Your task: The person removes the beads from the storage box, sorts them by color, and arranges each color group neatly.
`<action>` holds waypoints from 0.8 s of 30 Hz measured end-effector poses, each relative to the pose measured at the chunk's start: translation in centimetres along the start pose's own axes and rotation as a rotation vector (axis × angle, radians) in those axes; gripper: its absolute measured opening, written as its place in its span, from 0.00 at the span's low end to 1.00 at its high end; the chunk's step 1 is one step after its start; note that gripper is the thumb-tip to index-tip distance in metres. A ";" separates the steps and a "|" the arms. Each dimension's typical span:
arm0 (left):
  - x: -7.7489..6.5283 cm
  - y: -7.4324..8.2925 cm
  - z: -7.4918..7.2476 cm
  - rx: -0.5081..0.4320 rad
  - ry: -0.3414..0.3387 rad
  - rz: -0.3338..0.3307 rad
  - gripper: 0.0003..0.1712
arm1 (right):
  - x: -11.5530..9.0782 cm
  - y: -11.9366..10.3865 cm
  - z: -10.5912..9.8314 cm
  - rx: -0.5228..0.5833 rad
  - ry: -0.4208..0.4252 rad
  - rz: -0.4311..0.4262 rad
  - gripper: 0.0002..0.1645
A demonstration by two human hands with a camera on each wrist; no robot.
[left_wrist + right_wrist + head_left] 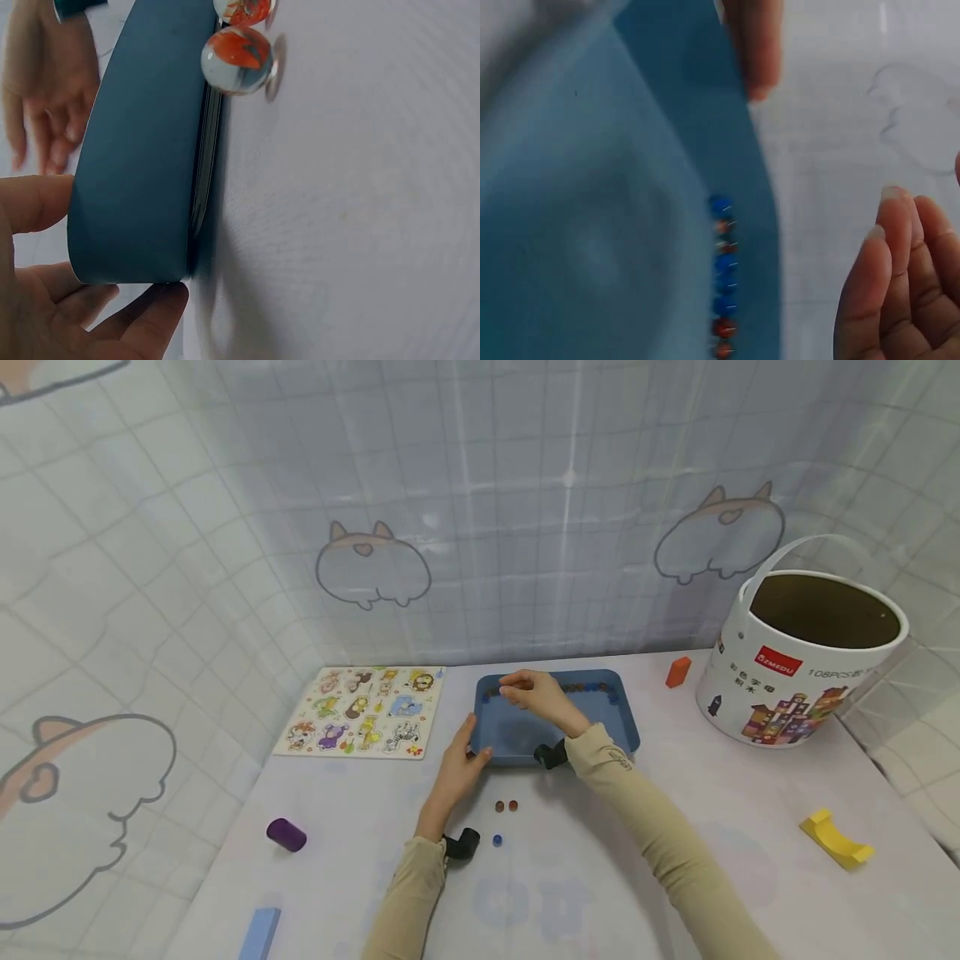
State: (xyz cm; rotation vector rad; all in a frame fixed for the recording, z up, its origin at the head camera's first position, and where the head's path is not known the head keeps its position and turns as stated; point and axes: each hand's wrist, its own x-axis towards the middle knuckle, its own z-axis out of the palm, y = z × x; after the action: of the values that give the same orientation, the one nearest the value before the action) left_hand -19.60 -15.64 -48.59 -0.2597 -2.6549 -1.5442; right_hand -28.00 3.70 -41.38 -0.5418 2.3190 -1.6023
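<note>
A shallow blue tray (pixel 517 737) sits at the table's middle back. Several blue and brown-orange glass marbles (pixel 724 262) line its far inner edge. My left hand (pixel 454 770) grips the tray's near left corner, thumb on the rim and fingers round the wall, as the left wrist view shows. Over the tray hovers my right hand (pixel 546 700), its fingers relaxed and gently bent; the right wrist view shows nothing held in them. On the table in front of the tray lie two orange-brown marbles (pixel 238 61) and one blue marble (pixel 497 841).
An animal puzzle board (pixel 360 712) lies left of the tray. At the right stands a white bucket (pixel 787 668) with an orange block (pixel 678 672) beside it. A yellow arch block (pixel 836 840), purple cylinder (pixel 287 834) and light blue block (pixel 260 935) lie farther out.
</note>
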 end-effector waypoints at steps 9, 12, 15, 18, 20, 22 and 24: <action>-0.1 -0.1 0.1 -0.017 0.000 -0.002 0.39 | 3.7 2.0 1.2 -0.015 -0.014 0.112 0.23; -0.1 -0.2 0.1 -0.022 -0.003 0.004 0.39 | 4.5 2.4 1.8 0.008 -0.008 0.154 0.21; -0.1 -0.3 0.1 -0.018 -0.003 0.011 0.39 | 5.2 2.9 2.3 0.050 0.009 0.188 0.21; -0.1 -0.2 0.2 -0.012 0.002 0.005 0.39 | 5.8 3.4 2.9 0.071 0.039 0.219 0.22; -0.2 -0.1 0.3 -0.013 0.006 0.000 0.39 | 6.1 3.6 3.3 0.074 0.050 0.240 0.23; -0.2 -0.1 0.2 -0.009 0.005 0.001 0.39 | 6.4 3.6 3.6 0.084 0.055 0.263 0.23; -0.2 -0.1 0.2 -0.001 -0.001 0.005 0.38 | 6.7 3.6 3.9 0.113 0.057 0.283 0.23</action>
State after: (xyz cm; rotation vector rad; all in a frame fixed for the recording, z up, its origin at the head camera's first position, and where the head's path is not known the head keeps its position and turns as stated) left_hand -19.43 -15.55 -48.80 -0.2671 -2.6524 -1.5438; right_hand -32.88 -1.39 -46.16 -0.1365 2.2091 -1.6152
